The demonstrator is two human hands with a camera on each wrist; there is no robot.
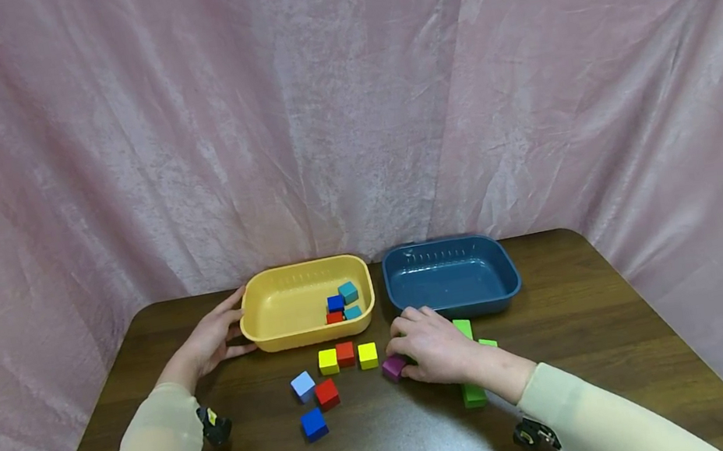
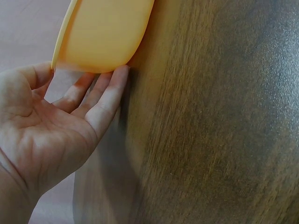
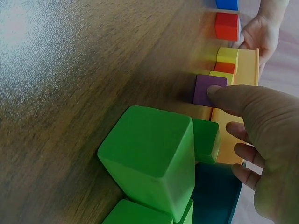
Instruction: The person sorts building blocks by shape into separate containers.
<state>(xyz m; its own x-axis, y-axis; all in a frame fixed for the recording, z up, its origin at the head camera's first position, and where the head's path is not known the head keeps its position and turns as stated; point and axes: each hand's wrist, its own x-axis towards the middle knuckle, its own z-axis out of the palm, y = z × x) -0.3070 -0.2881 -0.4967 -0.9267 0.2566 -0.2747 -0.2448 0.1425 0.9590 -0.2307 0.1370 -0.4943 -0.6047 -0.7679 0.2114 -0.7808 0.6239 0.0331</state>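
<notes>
At the left end of a yellow plastic tub (image 1: 311,337) my left hand (image 1: 206,343) holds the wall; the left wrist view has the thumb at the rim and the other fingertips (image 2: 120,72) against the lower side. My right hand (image 1: 434,348) pinches a purple cube (image 1: 394,368) in front of the tubs. In the right wrist view the thumb lies on the purple cube (image 3: 201,89), while the fingers behind it are partly hidden. Green blocks (image 1: 474,395) sit beneath and beside the right hand, partly covered by it.
Yellow (image 1: 329,361), red (image 1: 327,394) and blue (image 1: 313,425) cubes lie in front of the yellow tub, with a light blue cube (image 1: 303,387) among them. Several cubes are inside that tub. A dark blue tub (image 1: 456,310) stands to its right, near the pink curtain (image 1: 342,102).
</notes>
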